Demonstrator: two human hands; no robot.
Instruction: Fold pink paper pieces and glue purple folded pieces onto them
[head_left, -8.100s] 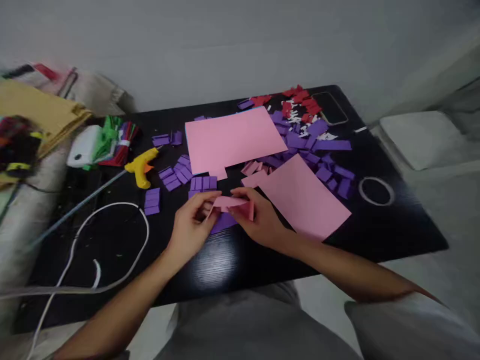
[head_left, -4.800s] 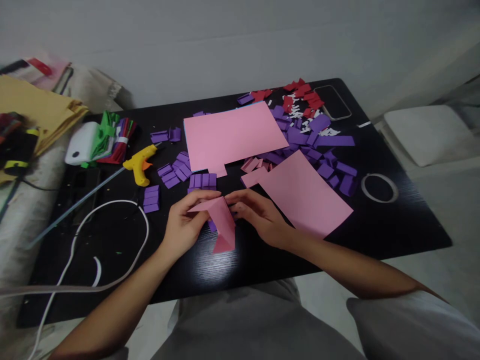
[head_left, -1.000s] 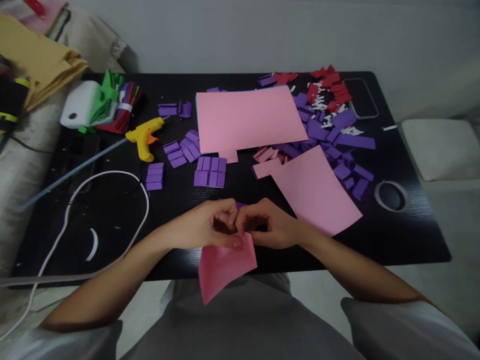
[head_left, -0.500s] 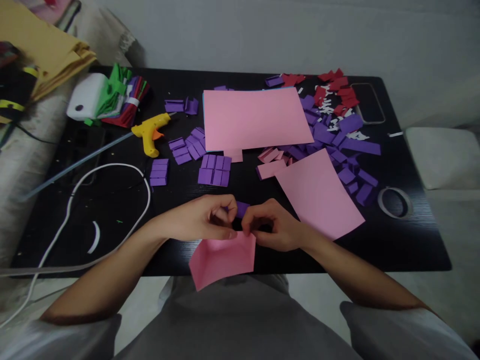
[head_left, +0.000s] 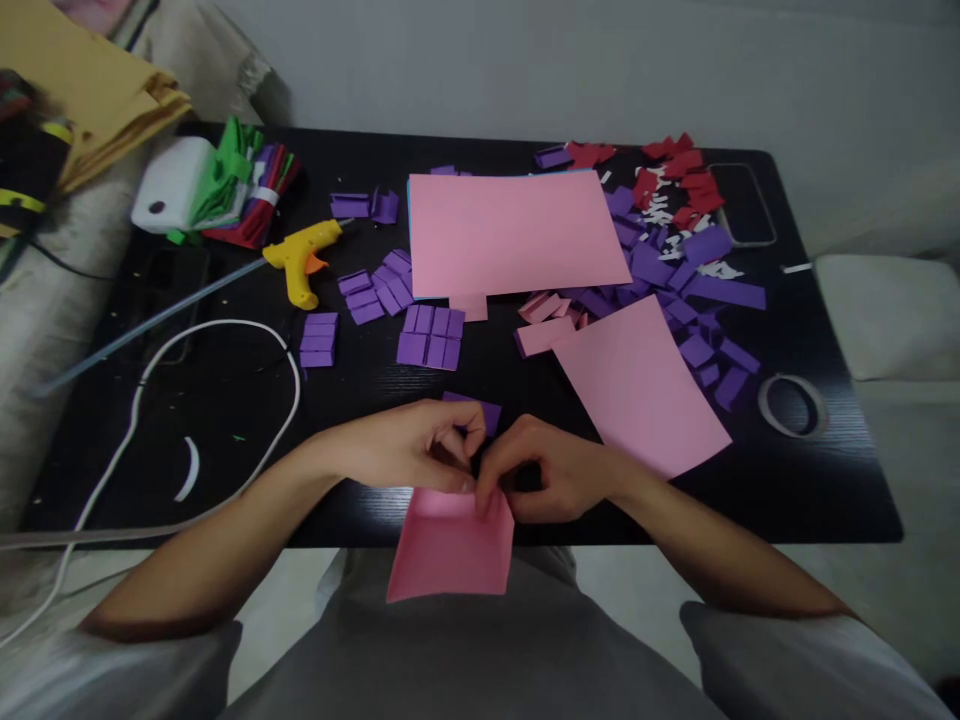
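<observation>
Between my hands, at the front edge of the black table, is a folded pink paper sheet [head_left: 454, 555] with its sides bent up. My left hand [head_left: 420, 445] pinches its far edge, thumb and finger together. My right hand [head_left: 536, 470] is closed on the far right corner, with a fingertip inside the fold. A purple paper piece [head_left: 487, 415] lies on the table just beyond my fingers, partly covered by my left hand.
A yellow glue gun [head_left: 304, 260] and a white cable [head_left: 296, 390] lie at left. Pink sheets [head_left: 517, 235] are stacked at the back, and another pink sheet [head_left: 645, 390] lies right. Purple folded pieces [head_left: 430, 337] and red scraps [head_left: 697, 185] are scattered around, with a tape roll [head_left: 791, 405] far right.
The folded pink sheet has tilted and come lower toward me, its sides standing up more. My right hand has moved slightly down and inward at the corner. More of the purple piece shows.
</observation>
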